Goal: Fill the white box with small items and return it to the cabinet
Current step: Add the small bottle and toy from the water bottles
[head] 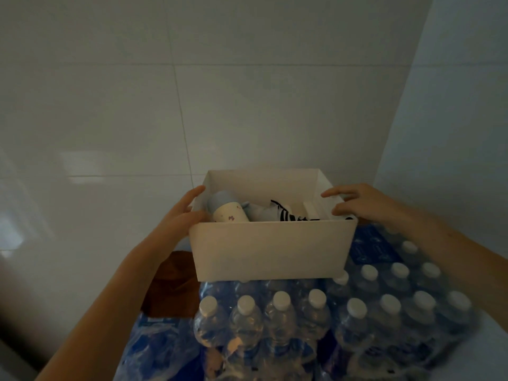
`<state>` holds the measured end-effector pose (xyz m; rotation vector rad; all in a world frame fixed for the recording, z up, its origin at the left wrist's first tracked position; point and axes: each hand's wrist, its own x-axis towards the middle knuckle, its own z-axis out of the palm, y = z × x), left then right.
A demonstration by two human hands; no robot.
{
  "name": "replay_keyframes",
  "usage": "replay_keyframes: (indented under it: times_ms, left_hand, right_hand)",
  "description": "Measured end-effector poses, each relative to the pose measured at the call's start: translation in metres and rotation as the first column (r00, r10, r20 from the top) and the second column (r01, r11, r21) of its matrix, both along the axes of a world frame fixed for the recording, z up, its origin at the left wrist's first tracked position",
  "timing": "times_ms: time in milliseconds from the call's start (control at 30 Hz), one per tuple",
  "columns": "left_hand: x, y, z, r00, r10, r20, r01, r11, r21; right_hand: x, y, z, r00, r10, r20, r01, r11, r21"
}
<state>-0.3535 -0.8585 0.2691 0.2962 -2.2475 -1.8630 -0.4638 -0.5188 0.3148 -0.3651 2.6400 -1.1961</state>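
Note:
The white box (270, 250) sits open-topped on shrink-wrapped packs of water bottles (308, 314), close to the tiled wall. Inside it lie a pale blue and cream bottle-shaped item (229, 211), a black-and-white striped cloth (286, 214) and a small white item (312, 209). My left hand (182, 210) grips the box's left wall, thumb over the rim and fingers outside. My right hand (354, 200) rests on the right rim near the front corner, fingers spread and thumb on the edge. No cabinet is in view.
A tiled wall (137, 105) rises right behind the box, and a pale panel (453, 119) closes the right side. A brown cloth (173, 281) lies left of the bottle packs. Blue plastic wrapping (154, 350) shows at the lower left.

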Motion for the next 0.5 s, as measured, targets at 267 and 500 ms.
replay_keyframes:
  times_ms: [267, 500]
  left_hand:
    - [-0.005, -0.003, 0.013, 0.988, -0.096, 0.123, 0.076, 0.985, 0.158]
    - [-0.006, 0.0, 0.015, 0.99, -0.067, 0.122, 0.056, 0.994, 0.093]
  right_hand:
    - [-0.001, -0.02, -0.014, 0.976, -0.049, 0.211, 0.093, 0.975, -0.204]
    - [0.002, -0.024, -0.018, 0.978, -0.098, 0.184, 0.149, 0.944, -0.294]
